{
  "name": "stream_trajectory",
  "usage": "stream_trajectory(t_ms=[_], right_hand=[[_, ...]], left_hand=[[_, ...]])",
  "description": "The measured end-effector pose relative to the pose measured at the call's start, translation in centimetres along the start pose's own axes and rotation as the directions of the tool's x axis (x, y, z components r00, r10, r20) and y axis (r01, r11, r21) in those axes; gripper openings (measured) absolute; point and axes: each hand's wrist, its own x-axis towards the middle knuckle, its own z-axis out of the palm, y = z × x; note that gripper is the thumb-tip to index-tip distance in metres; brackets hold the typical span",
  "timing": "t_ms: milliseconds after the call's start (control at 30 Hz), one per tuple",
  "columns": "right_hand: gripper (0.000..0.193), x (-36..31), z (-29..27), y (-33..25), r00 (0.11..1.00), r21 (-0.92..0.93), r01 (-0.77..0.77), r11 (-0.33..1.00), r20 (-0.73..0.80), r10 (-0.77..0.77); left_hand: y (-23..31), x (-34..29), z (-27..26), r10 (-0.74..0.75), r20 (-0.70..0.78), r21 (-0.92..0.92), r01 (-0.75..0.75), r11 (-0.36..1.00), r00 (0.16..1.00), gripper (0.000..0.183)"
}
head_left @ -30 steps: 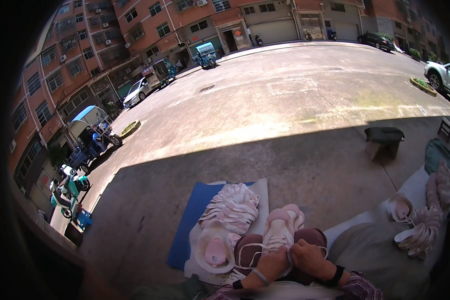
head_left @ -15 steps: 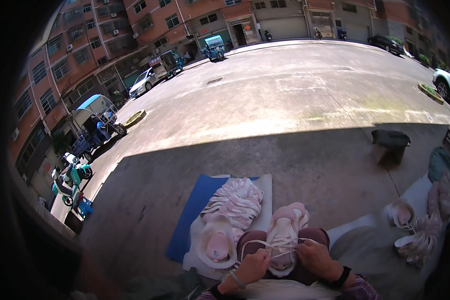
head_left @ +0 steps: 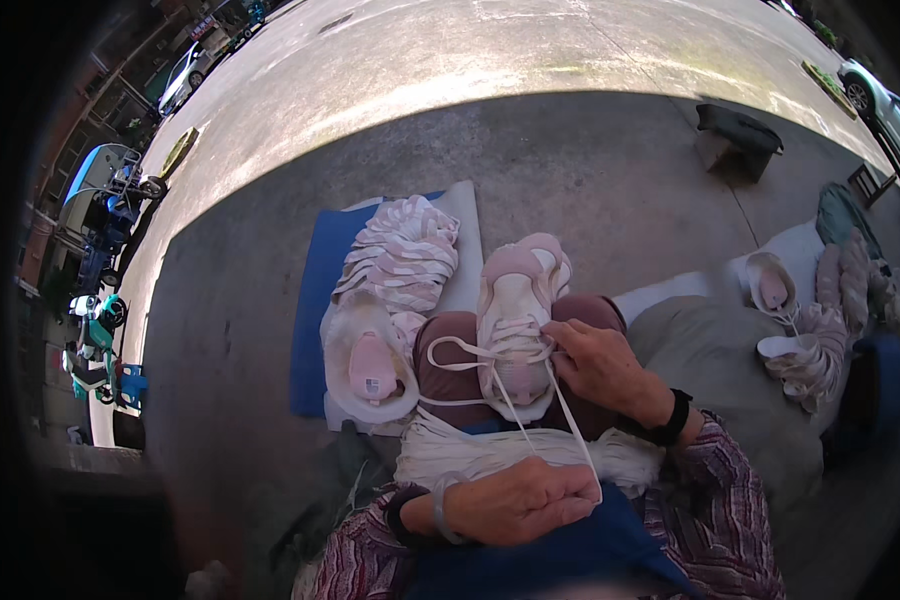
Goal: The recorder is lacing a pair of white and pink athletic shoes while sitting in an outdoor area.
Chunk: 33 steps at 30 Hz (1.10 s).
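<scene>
A pink and white lace-up shoe [head_left: 515,285] rests across my thighs, toe pointing away from me. Its white shoelace [head_left: 573,425] runs from the eyelets in two taut strands back to my left hand [head_left: 525,500], which is closed on it close to my waist. My right hand [head_left: 600,368] is at the right side of the shoe's opening, its thumb and fingers pinching by the lace; the exact grip is partly hidden. A loose lace loop [head_left: 450,350] curls out to the shoe's left. Across my lap lies a bundle of white laces [head_left: 445,452].
To my left, a blue and white sheet [head_left: 315,330] bears a stack of pink and white shoe parts [head_left: 400,250] and a shoe upper [head_left: 372,370]. More shoe parts [head_left: 810,350] lie at right. A covered box [head_left: 735,145] stands farther off; parked vehicles [head_left: 105,210] line the left.
My left hand has drawn back from the shoe toward my waist, pulling the lace taut. My right hand stays beside the shoe's opening. The view has tilted down.
</scene>
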Motion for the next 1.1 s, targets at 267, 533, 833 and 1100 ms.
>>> stream_trajectory(t_ms=[267, 533, 833, 1100], right_hand=[[0.013, -0.5, 0.7, 0.9, 0.982, 0.173, -0.034, 0.984, -0.177, 0.065], [0.016, -0.9, 0.8, 0.5, 0.968, 0.237, -0.021, 0.971, -0.237, 0.079], [0.047, -2.1, -0.2, -2.3, 0.938, 0.099, 0.343, 0.934, 0.022, -0.347], [0.021, -1.5, -0.2, -2.1, 0.884, 0.154, 0.260, 0.953, 0.360, -0.299]], left_hand=[[-4.5, -1.9, -2.3, -0.153, 0.162, -0.166, 0.180, 0.970, 0.975, 0.017], [-4.8, -4.4, -2.3, -0.412, 0.008, -0.402, 0.380, 0.833, 0.911, 0.012], [-1.7, 1.8, 0.1, 0.111, 0.015, -0.264, -0.103, 0.959, 0.994, 0.011], [-3.2, 1.9, -0.3, 0.106, 0.132, -0.275, -0.067, 0.959, 0.986, 0.010]])
